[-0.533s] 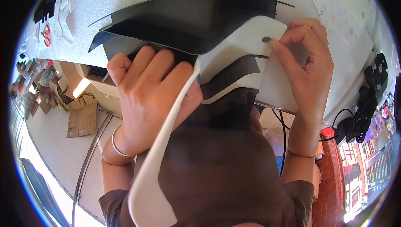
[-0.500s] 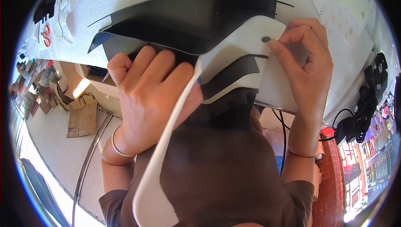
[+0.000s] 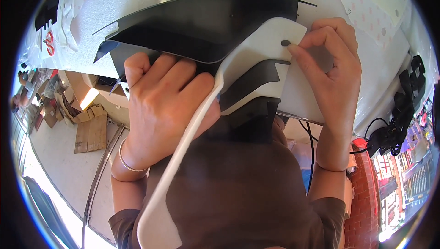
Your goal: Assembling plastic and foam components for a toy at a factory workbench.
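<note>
A long, bent white panel (image 3: 261, 40) runs from the upper right past my left hand down to the lower left, its thin edge facing up along the middle. A small dark oval mark (image 3: 285, 43) shows near its right end. Thumb and forefinger of my right hand (image 3: 337, 56) pinch together at that end, beside the oval. My left hand (image 3: 165, 98) is curled round a glossy black curved panel (image 3: 183, 24), knuckles up, fingertips hidden behind its lower lip. More black and white curved pieces (image 3: 252, 82) lie layered below the white one.
White foam sheeting (image 3: 101, 1) covers the work surface under the panels. Black straps and cables (image 3: 389, 134) hang at its right edge. Flattened cardboard (image 3: 89, 132) and boxes lie on the floor at left. Red brick paving (image 3: 362, 207) shows at lower right.
The panels have shifted slightly left, and the white one's lower end has swung left. My right hand has moved a little left with them, still pinching. My left hand has tilted slightly.
</note>
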Demonstrator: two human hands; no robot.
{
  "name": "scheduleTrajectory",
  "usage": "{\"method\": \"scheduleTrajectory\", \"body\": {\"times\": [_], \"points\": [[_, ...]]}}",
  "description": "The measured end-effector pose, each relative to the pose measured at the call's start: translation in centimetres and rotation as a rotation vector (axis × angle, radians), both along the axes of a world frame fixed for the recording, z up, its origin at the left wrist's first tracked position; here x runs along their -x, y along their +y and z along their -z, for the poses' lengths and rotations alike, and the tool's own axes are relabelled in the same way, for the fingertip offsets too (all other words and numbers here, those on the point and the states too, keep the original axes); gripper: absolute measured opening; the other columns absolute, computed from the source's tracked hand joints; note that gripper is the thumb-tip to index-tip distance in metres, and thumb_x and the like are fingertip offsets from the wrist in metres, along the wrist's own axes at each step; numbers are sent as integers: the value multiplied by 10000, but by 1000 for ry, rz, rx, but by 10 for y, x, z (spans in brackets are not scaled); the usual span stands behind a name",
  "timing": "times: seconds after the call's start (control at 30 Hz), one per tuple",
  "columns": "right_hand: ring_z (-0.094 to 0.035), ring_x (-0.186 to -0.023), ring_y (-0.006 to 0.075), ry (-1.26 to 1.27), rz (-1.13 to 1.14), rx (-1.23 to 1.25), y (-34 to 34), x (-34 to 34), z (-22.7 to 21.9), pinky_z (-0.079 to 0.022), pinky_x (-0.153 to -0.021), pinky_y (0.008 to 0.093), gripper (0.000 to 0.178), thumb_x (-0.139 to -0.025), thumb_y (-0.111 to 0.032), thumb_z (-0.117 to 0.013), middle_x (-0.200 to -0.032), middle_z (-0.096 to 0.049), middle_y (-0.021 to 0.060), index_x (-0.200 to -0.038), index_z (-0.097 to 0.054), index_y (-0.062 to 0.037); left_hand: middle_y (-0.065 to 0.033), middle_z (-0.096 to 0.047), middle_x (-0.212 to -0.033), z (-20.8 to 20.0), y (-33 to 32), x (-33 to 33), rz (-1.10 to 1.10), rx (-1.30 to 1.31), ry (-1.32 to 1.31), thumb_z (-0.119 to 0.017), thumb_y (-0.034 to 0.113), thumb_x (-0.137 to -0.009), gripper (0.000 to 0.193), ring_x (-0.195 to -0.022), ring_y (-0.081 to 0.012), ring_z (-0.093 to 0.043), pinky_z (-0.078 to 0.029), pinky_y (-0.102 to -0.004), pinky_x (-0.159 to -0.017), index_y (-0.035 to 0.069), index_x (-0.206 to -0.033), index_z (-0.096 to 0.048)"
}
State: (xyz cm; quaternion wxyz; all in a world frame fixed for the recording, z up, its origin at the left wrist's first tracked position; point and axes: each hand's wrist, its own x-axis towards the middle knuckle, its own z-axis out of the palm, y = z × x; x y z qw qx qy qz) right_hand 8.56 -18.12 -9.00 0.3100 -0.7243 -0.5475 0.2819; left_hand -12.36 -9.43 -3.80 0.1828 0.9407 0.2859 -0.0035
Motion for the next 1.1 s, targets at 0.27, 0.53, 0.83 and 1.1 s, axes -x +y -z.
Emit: {"method": "scheduleTrajectory", "body": {"times": [0.27,0.53,0.83,1.1], "points": [[-514,-874,195,-29,-4,-19,1,0,1,-409,-774,274,172,-683,30,-708,-909,-537,60,-766,-561,-2,-35,-460,-635,5,0,0,0,60,-45,-643,78,-597,132,-612,-213,-487,-310,-335,-683,115,-641,-524],[-511,-870,204,-52,5,-32,2,2,2,-409,-772,279,173,-679,28,-712,-897,-536,56,-760,-561,-1,-37,-495,-634,6,0,-1,-11,52,-52,-629,58,-632,114,-601,-204,-502,-327,-317,-681,108,-643,-528],[-508,-898,233,-265,-14,-77,0,9,4,-370,-833,339,224,-666,-49,-755,-924,-533,46,-796,-573,-60,-46,-549,-672,9,2,0,-13,59,-68,-626,69,-657,88,-622,-209,-527,-347,-314,-690,96,-655,-542],[-504,-915,218,-212,142,-3,1,8,-1,-365,-836,354,285,-662,-93,-775,-941,-539,36,-868,-578,-75,-57,-583,-702,11,1,2,-13,62,-95,-622,77,-649,68,-632,-208,-538,-350,-317,-691,83,-664,-555]]}}
